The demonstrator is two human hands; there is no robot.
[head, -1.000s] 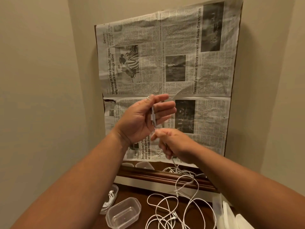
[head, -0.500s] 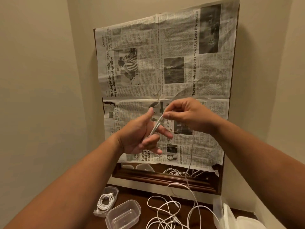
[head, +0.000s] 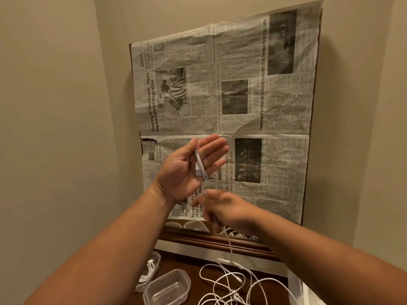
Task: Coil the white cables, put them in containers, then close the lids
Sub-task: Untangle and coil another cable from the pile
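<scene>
My left hand [head: 187,170] is raised in front of the newspaper, palm toward me, fingers spread. A white cable [head: 200,164] with its plug end lies across the palm, looped around the fingers. My right hand [head: 222,209], blurred, sits just below it and pinches the same cable, which runs down to a loose tangle of white cable [head: 231,285] on the dark wooden surface. An empty clear container [head: 167,288] stands at the bottom centre. Behind it to the left, a second clear container [head: 150,268] holds a coiled white cable.
A newspaper sheet [head: 242,84] covers a framed mirror leaning on the wall; its wooden lower frame [head: 211,241] shows, with reflections of containers and cable. Clear plastic lids [head: 308,293] lie at the bottom right. Beige walls close in on both sides.
My right hand swung up above the left hand, then back down below it, carrying the cable around the left hand's fingers. The left hand's fingers have opened out again.
</scene>
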